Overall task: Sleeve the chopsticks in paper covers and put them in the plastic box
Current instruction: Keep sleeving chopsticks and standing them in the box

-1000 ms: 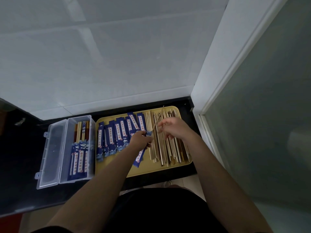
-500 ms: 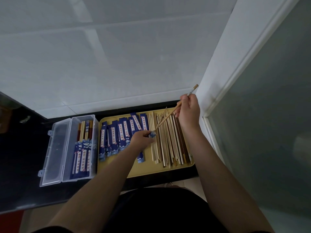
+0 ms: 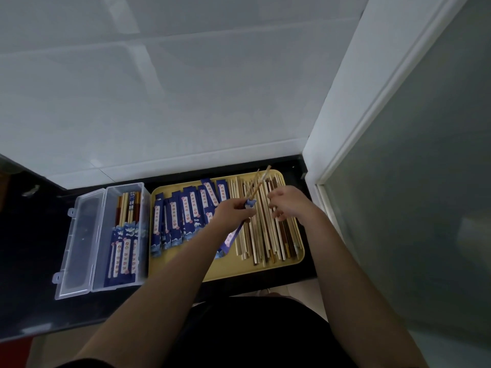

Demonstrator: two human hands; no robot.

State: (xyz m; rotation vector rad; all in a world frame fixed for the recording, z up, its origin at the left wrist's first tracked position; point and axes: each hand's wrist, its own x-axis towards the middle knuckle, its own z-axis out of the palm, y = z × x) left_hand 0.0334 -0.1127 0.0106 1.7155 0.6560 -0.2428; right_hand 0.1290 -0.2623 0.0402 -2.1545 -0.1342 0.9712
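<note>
Chopsticks now sat in the paper cover gripped by the left hand; right hand had let go, open, so boxing looked next.

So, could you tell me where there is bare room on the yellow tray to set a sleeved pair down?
The near strip of the yellow tray, below the blue paper covers and the loose chopsticks, is bare. The tray's left, middle and right are crowded, with both hands over them.

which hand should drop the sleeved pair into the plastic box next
Left. The left hand already holds the sleeved pair, and the plastic box sits on its side; the right hand hovers over loose chopsticks.
</note>
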